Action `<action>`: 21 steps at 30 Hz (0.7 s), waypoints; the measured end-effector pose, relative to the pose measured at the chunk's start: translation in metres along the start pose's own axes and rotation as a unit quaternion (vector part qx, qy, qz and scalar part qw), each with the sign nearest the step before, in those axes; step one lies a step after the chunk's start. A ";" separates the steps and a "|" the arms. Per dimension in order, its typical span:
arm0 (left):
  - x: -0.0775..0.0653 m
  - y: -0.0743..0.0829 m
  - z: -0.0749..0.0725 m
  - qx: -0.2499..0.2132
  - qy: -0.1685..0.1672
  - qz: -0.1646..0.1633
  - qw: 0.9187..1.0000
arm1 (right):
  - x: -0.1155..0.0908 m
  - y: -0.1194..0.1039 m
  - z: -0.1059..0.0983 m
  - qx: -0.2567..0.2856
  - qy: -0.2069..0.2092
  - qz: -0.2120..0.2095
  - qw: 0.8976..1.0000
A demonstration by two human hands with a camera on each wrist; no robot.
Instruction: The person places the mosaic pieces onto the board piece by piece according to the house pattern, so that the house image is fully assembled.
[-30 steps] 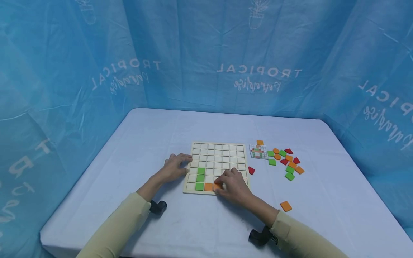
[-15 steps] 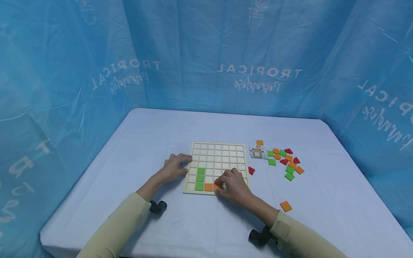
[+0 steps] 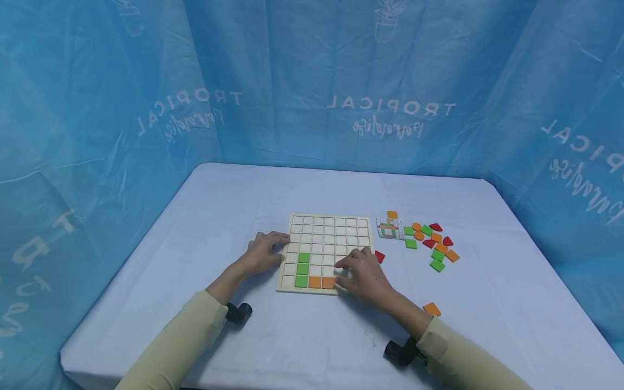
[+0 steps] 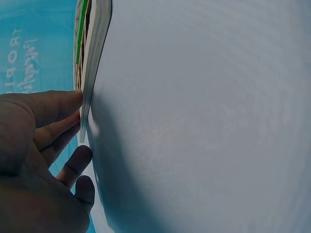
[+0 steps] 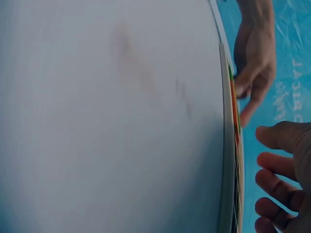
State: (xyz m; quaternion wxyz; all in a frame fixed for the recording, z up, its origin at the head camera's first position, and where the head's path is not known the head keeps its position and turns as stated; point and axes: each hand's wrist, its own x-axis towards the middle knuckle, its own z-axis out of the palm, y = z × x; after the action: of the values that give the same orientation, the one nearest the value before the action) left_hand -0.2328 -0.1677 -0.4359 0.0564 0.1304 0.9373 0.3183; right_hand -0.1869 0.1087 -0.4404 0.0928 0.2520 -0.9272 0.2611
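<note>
A pale wooden grid board [image 3: 329,237] lies on the table. In its lower left part are a column of green square tiles [image 3: 303,269] and two orange square tiles [image 3: 322,283] in the bottom row. My left hand [image 3: 263,253] touches the board's left edge with its thumb [image 4: 60,106] and fingers. Over the lower right of the board is my right hand [image 3: 363,275], holding nothing, its fingertips just right of the second orange tile. In the right wrist view its fingers [image 5: 277,184] are apart and loosely bent, clear of the board.
Right of the board lie a pattern card [image 3: 390,229], a red piece [image 3: 379,257] and a scatter of green, orange and red pieces [image 3: 437,254]. One orange tile [image 3: 431,309] lies nearer the front. Blue curtains [image 3: 302,81] surround the table [image 3: 273,336].
My right hand has let go of the second orange tile and shifted slightly right and up, leaving it in the bottom row. The left hand has not moved.
</note>
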 end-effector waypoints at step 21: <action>0.001 0.001 0.000 0.007 -0.002 -0.001 1.000 | -0.011 0.115 -0.067 -0.068 0.016 0.169 0.983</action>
State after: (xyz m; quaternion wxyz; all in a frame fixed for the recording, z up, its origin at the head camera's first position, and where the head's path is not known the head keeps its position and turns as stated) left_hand -0.2337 -0.1669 -0.4357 0.0579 0.1306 0.9395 0.3113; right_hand -0.2345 0.2336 -0.4371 0.0794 0.0803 -0.9705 0.2131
